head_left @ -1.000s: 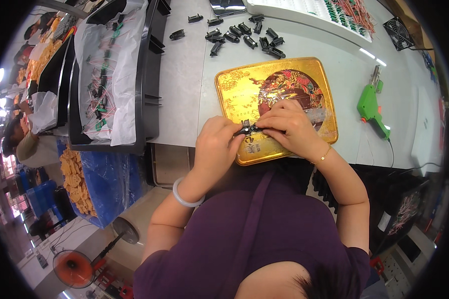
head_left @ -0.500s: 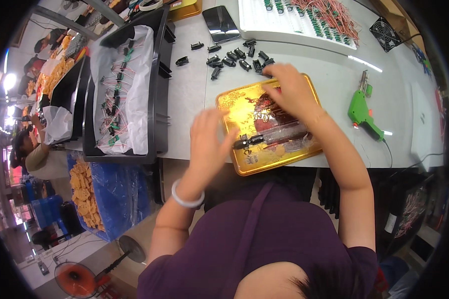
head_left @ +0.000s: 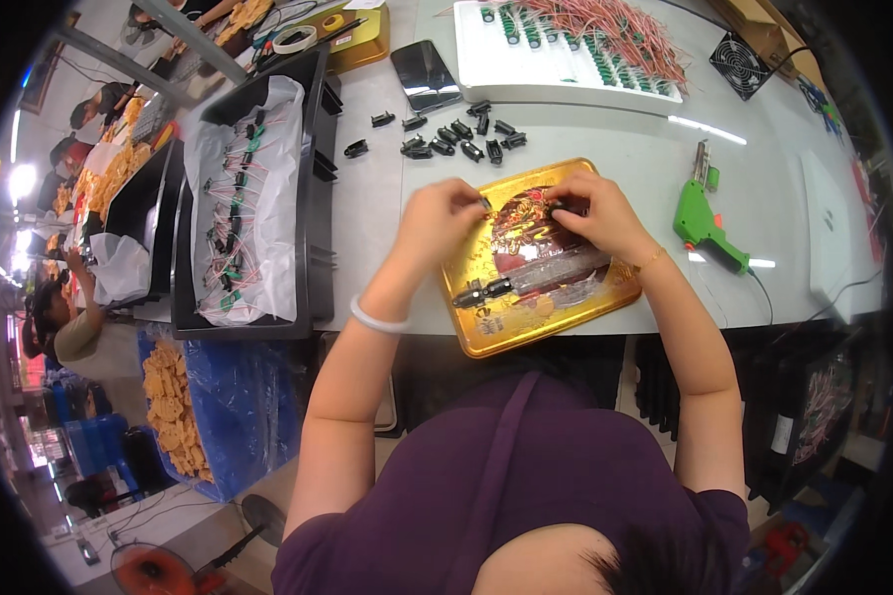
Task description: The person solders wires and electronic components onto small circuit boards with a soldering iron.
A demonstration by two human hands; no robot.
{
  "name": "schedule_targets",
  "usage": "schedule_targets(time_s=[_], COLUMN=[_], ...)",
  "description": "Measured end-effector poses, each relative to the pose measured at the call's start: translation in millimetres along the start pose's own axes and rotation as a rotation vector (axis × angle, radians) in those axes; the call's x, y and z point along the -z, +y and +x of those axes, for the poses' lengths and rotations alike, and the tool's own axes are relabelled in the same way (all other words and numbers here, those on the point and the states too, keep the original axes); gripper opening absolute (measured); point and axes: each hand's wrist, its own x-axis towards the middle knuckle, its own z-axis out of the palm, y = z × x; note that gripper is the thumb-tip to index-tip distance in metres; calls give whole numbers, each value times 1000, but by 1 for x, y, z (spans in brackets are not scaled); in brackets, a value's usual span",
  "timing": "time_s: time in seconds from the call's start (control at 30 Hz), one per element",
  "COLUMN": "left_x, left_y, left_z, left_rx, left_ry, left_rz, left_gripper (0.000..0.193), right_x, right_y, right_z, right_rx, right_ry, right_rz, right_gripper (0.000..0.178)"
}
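Note:
A gold tin lid (head_left: pixel 526 332) with a dark red picture lies tilted on the table in front of me. Above its right half, my right hand (head_left: pixel 600 213) pinches a small black plastic part between thumb and fingers. My left hand (head_left: pixel 439 223) is closed in a pinch by the lid's upper left edge, a tiny dark tip showing at the fingertips; what it is, I cannot make out. Black plastic parts (head_left: pixel 482 293) rest on the lid's lower left, beside a clear, glossy strip (head_left: pixel 558 270). Several loose black holders (head_left: pixel 445 139) lie beyond the lid.
A green glue gun (head_left: pixel 702 220) lies to the right, its cord trailing off. At the back are a white tray (head_left: pixel 566 96) of wired green parts and a phone (head_left: pixel 425 74). A black crate (head_left: pixel 318 198) with wired pieces on white lining stands left.
My right hand has come back from the loose black holders to above the lid, a black part in its fingers. My left hand has moved up and closed into a pinch.

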Motion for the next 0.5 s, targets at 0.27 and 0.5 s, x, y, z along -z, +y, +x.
schedule_targets(time_s=[0.27, 0.5], left_x=[-17, -24], left_y=[-7, 27], left_z=[-21, -47], left_rx=[-246, -343], left_ry=[204, 39], left_rz=[363, 370], left_gripper=[15, 22], right_x=[0, 1], right_y=[5, -13], right_z=[-24, -52], right_rx=[119, 180], right_ry=[70, 65], right_rz=[-223, -155], right_gripper=[17, 18])
